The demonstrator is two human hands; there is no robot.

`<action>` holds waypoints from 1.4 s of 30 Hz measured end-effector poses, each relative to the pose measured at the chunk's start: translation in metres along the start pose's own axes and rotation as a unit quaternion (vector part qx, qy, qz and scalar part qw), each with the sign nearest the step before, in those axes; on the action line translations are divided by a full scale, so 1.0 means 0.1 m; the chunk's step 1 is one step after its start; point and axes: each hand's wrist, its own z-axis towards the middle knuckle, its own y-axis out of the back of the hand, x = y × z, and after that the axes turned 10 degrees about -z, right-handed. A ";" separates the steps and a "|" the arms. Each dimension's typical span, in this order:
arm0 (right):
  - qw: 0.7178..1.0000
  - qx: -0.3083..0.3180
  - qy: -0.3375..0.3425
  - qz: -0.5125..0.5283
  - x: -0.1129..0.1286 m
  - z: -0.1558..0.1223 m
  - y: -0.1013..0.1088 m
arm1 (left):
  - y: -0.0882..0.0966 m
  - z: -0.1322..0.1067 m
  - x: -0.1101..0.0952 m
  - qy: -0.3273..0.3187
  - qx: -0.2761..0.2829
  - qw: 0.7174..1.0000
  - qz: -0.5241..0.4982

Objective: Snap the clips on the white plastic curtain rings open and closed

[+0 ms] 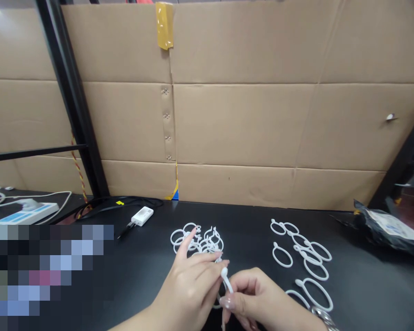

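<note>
In front of me, my right hand [250, 294] pinches a white plastic ring [228, 281] between thumb and fingers. The ring has a small rounded knob at its top end. Against its other side is my left hand [195, 280], bent fingers closed on it and one finger stretched forward; the left thumb is hidden. Beyond the left fingertips lies a loose pile of white rings [211, 240], partly covered by that hand. To the right, more white rings with knobs [317, 293] lie spread out, some overlapping and one partly behind my right wrist.
A white plug adapter [142, 216] lies on the black table [141, 262] at left, near black cables. A power strip [31, 214] is further left. At right sits a black plastic package [393, 227]. A cardboard wall [241, 124] stands behind. The lower left is pixelated.
</note>
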 end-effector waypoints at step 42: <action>0.991 0.120 0.025 -0.058 -0.07 0.04 -0.11 | -0.07 0.00 -0.10 -0.096 -0.025 0.993 0.065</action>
